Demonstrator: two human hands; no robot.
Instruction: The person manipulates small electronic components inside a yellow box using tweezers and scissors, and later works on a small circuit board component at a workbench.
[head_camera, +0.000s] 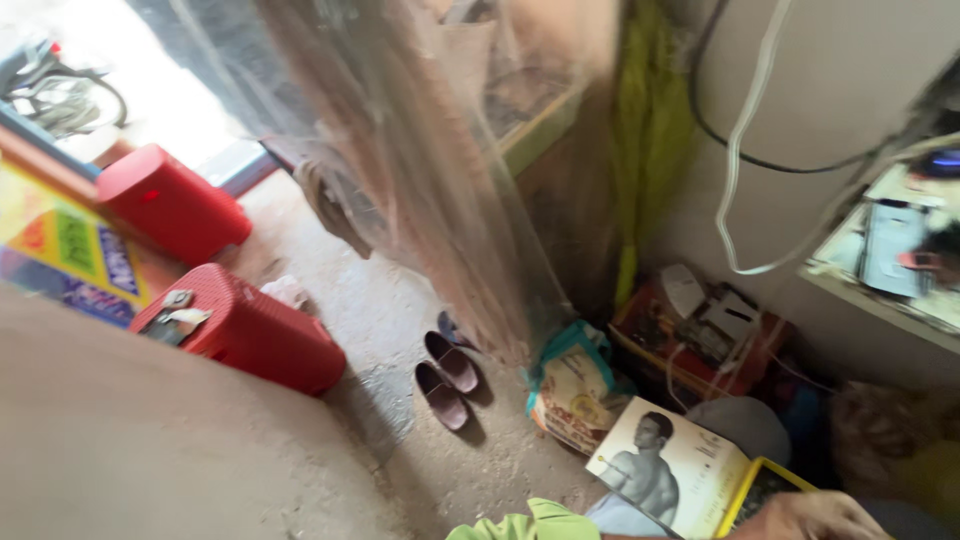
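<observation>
Right hand (815, 515) at the lower frame edge, resting on a yellow-edged box (765, 490) beside a printed flat carton (668, 465) — fingers cropped, grip cannot be told. Left hand unseen. Risk: the box — dark-faced, tilted on floor clutter — may slide off.

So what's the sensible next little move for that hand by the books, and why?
Probably closing the hand on the yellow-edged book. Only that hand shows, at the bottom edge, resting on that book, which leans beside a pale book with a portrait cover. Whether its grip has closed already cannot be told.
</observation>
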